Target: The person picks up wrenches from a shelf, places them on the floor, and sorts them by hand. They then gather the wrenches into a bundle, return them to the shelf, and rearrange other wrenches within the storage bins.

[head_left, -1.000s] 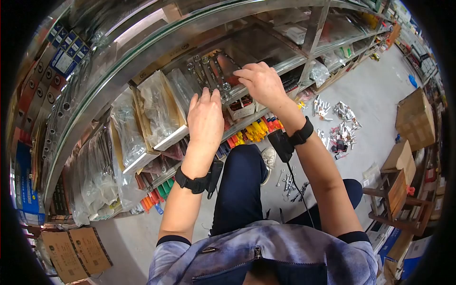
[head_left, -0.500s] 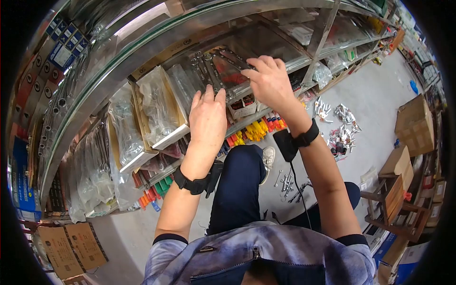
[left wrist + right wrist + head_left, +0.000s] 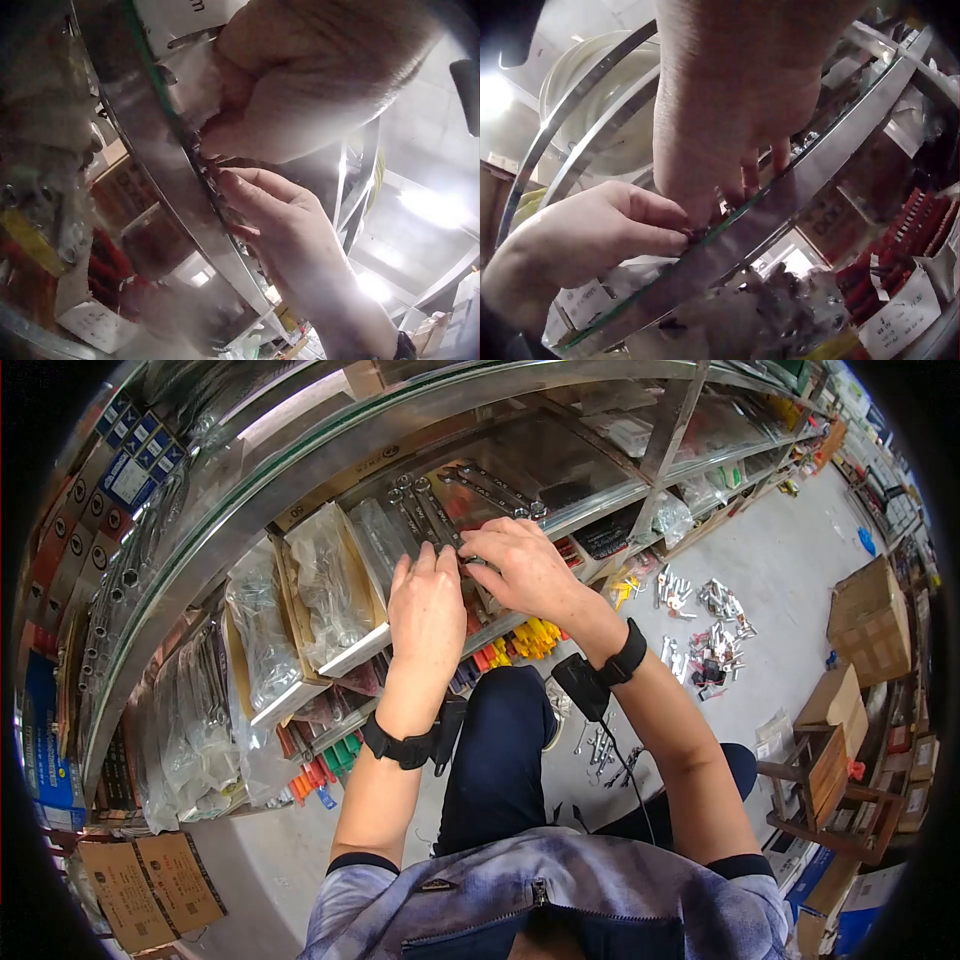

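Note:
Several combination wrenches (image 3: 433, 510) lie on the glass shelf in the head view, their near ends under the hands. My left hand (image 3: 428, 610) is at these near ends; in the right wrist view its thumb and index finger pinch a dark wrench end (image 3: 696, 233). Close beside it, my right hand (image 3: 525, 570) reaches in from the right, index finger and thumb bent around a wrench's near end, which the fingers mostly hide. Farther right, wrenches (image 3: 497, 488) lie slanted on the shelf, apart from the left group.
Boxes of plastic-bagged tools (image 3: 330, 595) stand left of the hands. A metal-edged glass shelf (image 3: 240, 510) curves above. Yellow-handled tools (image 3: 538, 638) hang below. Loose metal parts (image 3: 715, 650) lie on the floor, with a wooden stool (image 3: 832, 780) and a cardboard box (image 3: 870, 622) at the right.
My right hand moved a wrench rightward, left it slanted on the shelf, and came back left beside my left hand. The left hand stayed nearly in place.

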Tool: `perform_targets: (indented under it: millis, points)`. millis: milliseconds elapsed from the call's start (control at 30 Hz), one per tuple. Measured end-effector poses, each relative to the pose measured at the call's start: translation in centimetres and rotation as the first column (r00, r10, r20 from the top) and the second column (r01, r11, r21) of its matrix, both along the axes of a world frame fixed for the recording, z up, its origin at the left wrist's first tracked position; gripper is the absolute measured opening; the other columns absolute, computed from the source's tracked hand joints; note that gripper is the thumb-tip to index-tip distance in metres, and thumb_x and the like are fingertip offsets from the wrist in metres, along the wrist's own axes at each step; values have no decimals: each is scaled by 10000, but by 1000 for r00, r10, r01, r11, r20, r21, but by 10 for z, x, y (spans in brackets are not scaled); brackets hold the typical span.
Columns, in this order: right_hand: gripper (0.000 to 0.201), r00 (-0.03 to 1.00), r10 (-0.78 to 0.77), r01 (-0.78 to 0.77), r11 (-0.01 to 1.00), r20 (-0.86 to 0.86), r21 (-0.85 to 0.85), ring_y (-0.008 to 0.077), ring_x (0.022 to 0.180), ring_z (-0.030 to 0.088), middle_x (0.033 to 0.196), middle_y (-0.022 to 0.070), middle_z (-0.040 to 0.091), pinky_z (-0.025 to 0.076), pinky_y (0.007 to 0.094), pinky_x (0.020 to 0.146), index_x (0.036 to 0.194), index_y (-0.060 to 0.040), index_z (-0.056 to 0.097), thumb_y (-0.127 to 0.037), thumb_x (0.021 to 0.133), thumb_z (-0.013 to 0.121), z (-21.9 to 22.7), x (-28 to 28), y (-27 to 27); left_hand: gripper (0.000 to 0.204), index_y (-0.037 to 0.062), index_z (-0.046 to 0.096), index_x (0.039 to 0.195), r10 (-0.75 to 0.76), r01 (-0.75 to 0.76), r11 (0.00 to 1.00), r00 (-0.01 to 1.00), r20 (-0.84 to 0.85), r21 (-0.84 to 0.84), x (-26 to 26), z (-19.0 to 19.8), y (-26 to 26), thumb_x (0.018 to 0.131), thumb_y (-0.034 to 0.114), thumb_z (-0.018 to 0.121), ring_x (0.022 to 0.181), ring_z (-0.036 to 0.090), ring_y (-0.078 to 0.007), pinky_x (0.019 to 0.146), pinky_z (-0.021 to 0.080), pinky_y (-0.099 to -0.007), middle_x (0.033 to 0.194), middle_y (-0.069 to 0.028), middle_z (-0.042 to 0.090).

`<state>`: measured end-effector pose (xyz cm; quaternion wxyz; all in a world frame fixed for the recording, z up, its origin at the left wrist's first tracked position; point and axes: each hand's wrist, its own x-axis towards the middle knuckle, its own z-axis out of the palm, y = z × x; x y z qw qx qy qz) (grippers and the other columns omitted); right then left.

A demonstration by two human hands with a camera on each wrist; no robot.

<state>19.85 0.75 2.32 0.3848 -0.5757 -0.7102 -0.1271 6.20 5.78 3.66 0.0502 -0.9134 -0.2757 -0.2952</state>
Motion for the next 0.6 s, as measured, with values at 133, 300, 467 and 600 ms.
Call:
perform_targets:
  millis: [133,300,467,600]
  points:
    - [184,1000,4,-4,1000,16,9,260,892,525,859,97,593,387,382,803,869,-50,584,-157,718,581,3,4,10,341,-34,540,1012,24,-24,1000,1000,16,7,0,-2,0,684,-59,448,949,534,-341,905,376,-403,1043,-241,537]
    - [242,990,73,-36,957,121,-289,334,958,512,941,174,578,417,402,811,921,-2,576,-55,713,464,38,14,79,391,-37,524,1048,41,-41,999,999,11,22,-1,-6,2,665,-62,448,950,530,-353,904,377,-405,1055,-237,534]
    - [329,987,11,72,867,163,-494,348,984,495,1032,207,542,396,383,845,1005,16,542,-24,694,443,48,4,135,391,-43,529,1038,63,-64,998,998,31,23,-1,-10,1,651,-47,478,975,516,-337,921,364,-382,1081,-231,519]
    - [367,992,26,55,788,123,-613,365,983,502,1030,235,541,394,404,842,1028,1,542,-37,680,436,49,5,140,381,-50,522,1045,73,-74,996,997,40,43,-2,-12,0,666,-13,506,976,515,-327,921,359,-377,1075,-233,521]
